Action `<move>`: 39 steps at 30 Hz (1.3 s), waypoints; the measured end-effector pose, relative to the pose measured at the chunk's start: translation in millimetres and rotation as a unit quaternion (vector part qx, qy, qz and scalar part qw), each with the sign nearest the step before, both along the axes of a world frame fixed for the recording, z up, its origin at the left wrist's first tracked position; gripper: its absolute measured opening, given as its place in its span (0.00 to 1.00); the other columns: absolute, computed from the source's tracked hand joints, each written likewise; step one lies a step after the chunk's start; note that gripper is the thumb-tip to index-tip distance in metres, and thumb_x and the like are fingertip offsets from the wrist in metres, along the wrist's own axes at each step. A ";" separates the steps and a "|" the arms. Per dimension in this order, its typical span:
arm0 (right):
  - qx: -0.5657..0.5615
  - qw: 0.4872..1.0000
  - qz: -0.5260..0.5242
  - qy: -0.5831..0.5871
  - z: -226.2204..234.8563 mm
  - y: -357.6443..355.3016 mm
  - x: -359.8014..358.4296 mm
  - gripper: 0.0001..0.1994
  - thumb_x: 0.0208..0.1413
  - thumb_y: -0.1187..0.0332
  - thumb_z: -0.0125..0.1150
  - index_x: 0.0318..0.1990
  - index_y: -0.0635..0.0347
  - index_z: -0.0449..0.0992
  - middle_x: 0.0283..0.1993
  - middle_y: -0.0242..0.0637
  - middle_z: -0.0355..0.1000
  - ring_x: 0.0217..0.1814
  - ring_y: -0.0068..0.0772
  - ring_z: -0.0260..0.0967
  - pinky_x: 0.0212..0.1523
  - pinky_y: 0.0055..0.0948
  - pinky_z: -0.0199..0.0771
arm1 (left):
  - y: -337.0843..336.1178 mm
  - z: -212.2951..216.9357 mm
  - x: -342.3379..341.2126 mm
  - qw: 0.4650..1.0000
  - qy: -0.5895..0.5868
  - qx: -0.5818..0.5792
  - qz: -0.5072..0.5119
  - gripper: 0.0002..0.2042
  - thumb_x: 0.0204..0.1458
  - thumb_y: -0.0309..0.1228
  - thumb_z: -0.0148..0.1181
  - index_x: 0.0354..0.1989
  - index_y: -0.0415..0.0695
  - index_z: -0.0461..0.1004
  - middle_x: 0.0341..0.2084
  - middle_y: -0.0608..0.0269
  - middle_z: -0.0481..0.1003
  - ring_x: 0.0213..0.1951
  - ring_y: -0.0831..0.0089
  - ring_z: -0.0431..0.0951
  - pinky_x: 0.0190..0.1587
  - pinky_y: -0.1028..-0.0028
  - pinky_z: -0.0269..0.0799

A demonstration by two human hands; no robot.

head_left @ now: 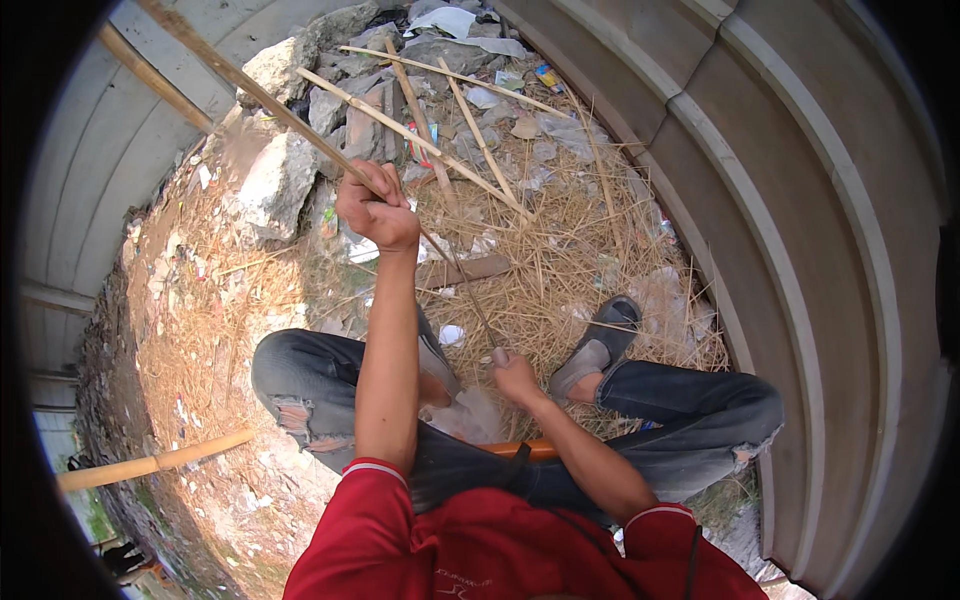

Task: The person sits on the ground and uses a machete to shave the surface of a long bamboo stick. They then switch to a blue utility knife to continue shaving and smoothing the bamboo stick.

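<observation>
A long, thin bamboo strip (270, 100) slants from the upper left down toward my lap. My left hand (378, 207) is closed around it, arm stretched forward. My right hand (516, 380) is closed at the strip's near end, between my knees, with the thumb up along it. Whether anything else is inside the right hand is hidden. An orange bar-like thing (535, 449) lies across my lap beneath the right forearm, with a dark strap over it.
Split bamboo pieces (420, 145) lie ahead on straw (560, 250) and litter. Pale rocks (277, 185) stand at the far left. A corrugated metal wall (760, 200) curves along the right. A bamboo pole (160, 462) juts in from the left.
</observation>
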State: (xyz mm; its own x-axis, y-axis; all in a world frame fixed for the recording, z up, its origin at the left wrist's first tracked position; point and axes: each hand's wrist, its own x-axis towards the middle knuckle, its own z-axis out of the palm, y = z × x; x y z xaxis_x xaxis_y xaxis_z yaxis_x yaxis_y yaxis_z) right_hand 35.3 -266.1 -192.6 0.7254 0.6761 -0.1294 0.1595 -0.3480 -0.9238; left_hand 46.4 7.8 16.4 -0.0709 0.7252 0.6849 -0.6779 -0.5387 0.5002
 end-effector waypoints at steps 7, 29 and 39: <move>0.045 0.989 -0.024 0.140 60.7 54.6 58.0 0.08 0.53 0.74 0.62 0.25 0.59 0.68 0.18 0.31 0.66 0.13 0.21 0.61 0.14 0.27 0.59 | 7.2 -3.0 -24.5 0.999 0.018 -0.026 0.009 0.36 0.55 0.71 0.45 0.23 0.42 0.62 0.16 0.68 0.58 0.13 0.82 0.53 0.16 0.80 0.49; 0.031 0.998 -0.023 0.056 124.3 47.4 72.2 0.13 0.49 0.68 0.66 0.24 0.66 0.69 0.19 0.40 0.67 0.23 0.37 0.69 0.28 0.40 0.66 | -27.1 40.9 -24.4 0.998 0.036 -0.047 0.012 0.27 0.70 0.50 0.40 0.20 0.45 0.57 0.15 0.69 0.55 0.15 0.82 0.49 0.19 0.78 0.46; 0.196 0.971 -0.047 0.128 122.1 41.6 21.5 0.11 0.56 0.69 0.65 0.27 0.62 0.70 0.19 0.28 0.66 0.18 0.22 0.62 0.20 0.28 0.62 | -9.8 5.5 -18.9 0.998 0.009 -0.046 -0.034 0.32 0.61 0.59 0.49 0.18 0.42 0.58 0.14 0.69 0.55 0.13 0.81 0.51 0.17 0.78 0.47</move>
State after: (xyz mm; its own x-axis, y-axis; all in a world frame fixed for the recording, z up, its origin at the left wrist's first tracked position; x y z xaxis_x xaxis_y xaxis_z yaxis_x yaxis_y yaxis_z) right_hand 56.8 -224.5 -70.5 0.7636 0.6429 -0.0599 -0.1084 0.0362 -0.9934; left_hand 27.5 -2.0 21.9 -0.0075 0.7877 0.6160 -0.7013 -0.4433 0.5583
